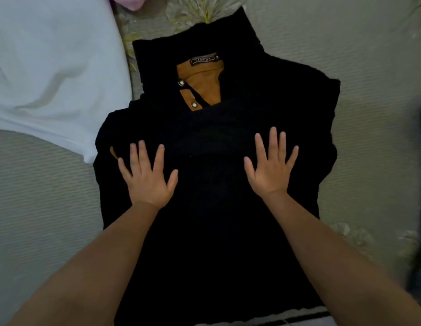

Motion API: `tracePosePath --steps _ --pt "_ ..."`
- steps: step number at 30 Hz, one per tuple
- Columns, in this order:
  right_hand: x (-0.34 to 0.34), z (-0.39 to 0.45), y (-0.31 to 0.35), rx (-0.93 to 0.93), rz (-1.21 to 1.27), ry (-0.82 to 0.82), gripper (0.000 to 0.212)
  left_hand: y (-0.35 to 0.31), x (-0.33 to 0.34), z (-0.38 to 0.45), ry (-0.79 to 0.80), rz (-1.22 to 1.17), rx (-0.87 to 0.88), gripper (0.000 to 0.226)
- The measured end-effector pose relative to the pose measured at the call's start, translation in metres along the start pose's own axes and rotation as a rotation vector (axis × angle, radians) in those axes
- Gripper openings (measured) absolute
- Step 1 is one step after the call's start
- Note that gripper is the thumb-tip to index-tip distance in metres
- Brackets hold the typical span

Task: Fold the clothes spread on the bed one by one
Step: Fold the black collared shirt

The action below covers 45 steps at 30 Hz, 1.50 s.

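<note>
Head view, looking down on the bed (40, 220).

Count, left to right: one white garment (52, 74); one pink cloth (132, 2), only a corner in view at the top edge; one black garment (228, 208); two hands; one dark object (419, 208) at the right edge, blurred, cannot identify.

White garment: spread on the bed's upper left, its lower corner touching or just overlapping the black garment's left edge.

Left hand (146, 177): flat, palm down, fingers straight and spread, pressing on the black garment left of its middle. Holds nothing.

Black garment: lies in the centre of the bed, running from the near edge away from the camera. Sides folded inward. Neck opening shows a mustard-brown lining (204, 78), one black label (203, 60) with pale lettering too blurred to read, and two small metal snap buttons (180, 83). A sliver of the same brown shows by the left hand's little finger.

Right hand (270, 165): flat, palm down, fingers straight and spread, pressing on the garment right of its middle. Holds nothing. The two hands are apart, roughly level with each other. Both forearms are bare.

No containers in view.

Surface: bed cover is pale grey-beige, finely ribbed, with a faint leaf print at the top centre and lower right. Lighting dim. Room beyond the bed not visible.
</note>
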State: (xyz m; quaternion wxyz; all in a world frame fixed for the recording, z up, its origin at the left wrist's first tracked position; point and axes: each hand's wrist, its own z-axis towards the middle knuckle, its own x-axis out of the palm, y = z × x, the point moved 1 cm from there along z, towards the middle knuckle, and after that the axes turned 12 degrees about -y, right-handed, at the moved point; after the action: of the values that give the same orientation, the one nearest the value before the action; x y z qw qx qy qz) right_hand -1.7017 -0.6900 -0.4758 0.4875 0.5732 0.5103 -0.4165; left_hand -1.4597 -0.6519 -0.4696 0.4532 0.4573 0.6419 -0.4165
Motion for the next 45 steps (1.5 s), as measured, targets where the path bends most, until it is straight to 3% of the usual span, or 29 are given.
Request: tracePosePath --steps 8,20,23,26,29,33,36,40,43,45 --pt "0.003 0.003 -0.002 0.016 -0.011 0.003 0.064 0.000 0.000 0.000 0.002 0.014 0.003 0.075" --pt "0.011 0.000 -0.006 -0.024 -0.016 -0.128 0.061 0.008 0.010 -0.005 -0.111 -0.004 0.083 0.068" --pt "0.007 0.000 -0.003 -0.032 -0.065 -0.111 0.061 0.019 -0.004 -0.029 -0.207 -0.120 0.141 0.067" --pt "-0.004 -0.010 0.009 -0.087 -0.189 -0.128 0.058 0.043 -0.013 -0.086 -0.264 -0.169 0.079 0.068" --pt "-0.007 -0.054 0.040 -0.206 -0.100 -0.146 0.058 0.071 -0.010 -0.152 -0.190 -0.203 -0.100 0.070" --pt "0.008 -0.145 0.090 -0.398 0.034 -0.001 0.057 0.105 0.005 -0.232 -0.071 -0.231 -0.327 0.060" --pt "0.025 -0.199 0.109 -0.479 0.046 0.137 0.055 0.126 0.014 -0.270 -0.116 -0.324 -0.485 0.024" --pt "0.035 -0.225 0.117 -0.464 -0.013 0.182 0.055 0.150 0.011 -0.283 -0.197 -0.605 -0.679 0.019" --pt "0.029 -0.228 0.126 -0.470 -0.039 0.157 0.056 0.164 0.012 -0.289 -0.001 -0.646 -0.627 0.025" --pt "0.027 -0.234 0.133 -0.510 -0.075 0.182 0.056 0.161 0.019 -0.304 0.189 -0.471 -0.457 0.030"
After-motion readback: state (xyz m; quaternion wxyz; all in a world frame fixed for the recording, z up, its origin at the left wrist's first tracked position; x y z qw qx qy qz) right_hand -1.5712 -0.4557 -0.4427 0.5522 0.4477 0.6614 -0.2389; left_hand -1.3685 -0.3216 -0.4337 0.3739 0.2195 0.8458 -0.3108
